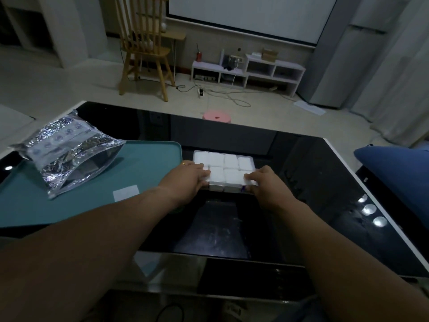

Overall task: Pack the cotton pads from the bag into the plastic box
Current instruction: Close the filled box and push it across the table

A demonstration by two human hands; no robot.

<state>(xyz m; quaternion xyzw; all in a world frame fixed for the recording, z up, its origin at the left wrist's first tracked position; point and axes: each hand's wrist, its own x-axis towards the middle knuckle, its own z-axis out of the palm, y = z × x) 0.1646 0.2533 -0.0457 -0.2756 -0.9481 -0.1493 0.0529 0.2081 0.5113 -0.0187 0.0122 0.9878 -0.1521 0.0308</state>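
Two near corners of plastic box [224, 187] gripped, left hand [185, 180], right hand [265, 185], fingers curled onto cotton pads [229, 162]

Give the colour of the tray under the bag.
The tray is plain teal; the head view, the only one, shows it clearly.

Two forearms show in the head view, the left forearm [92, 228] and the right forearm [336, 247], both bare from the frame's edge to the wrist. The left hand [185, 180] wears a thin yellow-gold ring [183, 163], seen at the hand's far outer edge; which finger carries it cannot be told. The right hand [264, 185] shows only bare skin. In the dim light the nails are too dark to make out.
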